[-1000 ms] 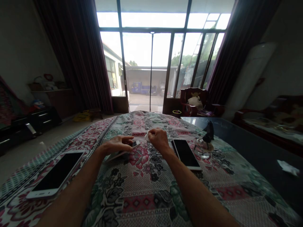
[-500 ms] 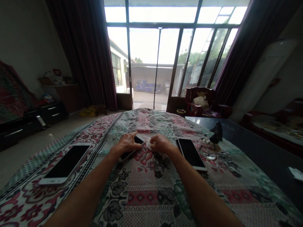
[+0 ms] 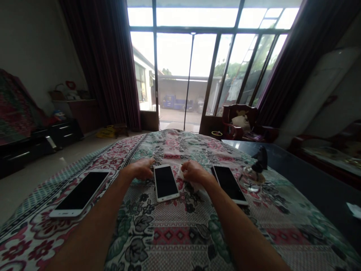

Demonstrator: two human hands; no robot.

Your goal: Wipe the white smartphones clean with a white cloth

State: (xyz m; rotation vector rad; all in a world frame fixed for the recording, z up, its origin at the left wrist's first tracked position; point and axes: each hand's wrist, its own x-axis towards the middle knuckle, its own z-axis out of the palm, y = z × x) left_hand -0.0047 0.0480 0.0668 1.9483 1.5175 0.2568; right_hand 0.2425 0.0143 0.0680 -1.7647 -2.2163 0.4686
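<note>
A white-framed smartphone (image 3: pixel 166 182) lies face up in the middle of the flowered tablecloth (image 3: pixel 169 214), its dark screen uncovered. At its upper left edge is my left hand (image 3: pixel 141 169), fingers loosely stretched toward the phone and holding nothing that I can see; I cannot tell if they touch it. On the phone's other side my right hand (image 3: pixel 193 171) is closed on a crumpled white tissue (image 3: pixel 180 172), part of which shows beneath the palm. Farther right lies another white phone (image 3: pixel 229 184), beyond my right forearm. A larger white phone (image 3: pixel 80 194) rests at the left.
A clear spray bottle (image 3: pixel 254 175) with a black nozzle stands beyond the right phone. The dark table surface (image 3: pixel 296 169) shows past the cloth on the right, with a white paper piece (image 3: pixel 354 209) on it. A wooden chair (image 3: pixel 239 122) stands behind, near the glass doors.
My left hand has come off the middle phone and moved left. That phone, slanted and partly covered before, now lies straighter and fully in sight. The right hand keeps the tissue, nearly unmoved.
</note>
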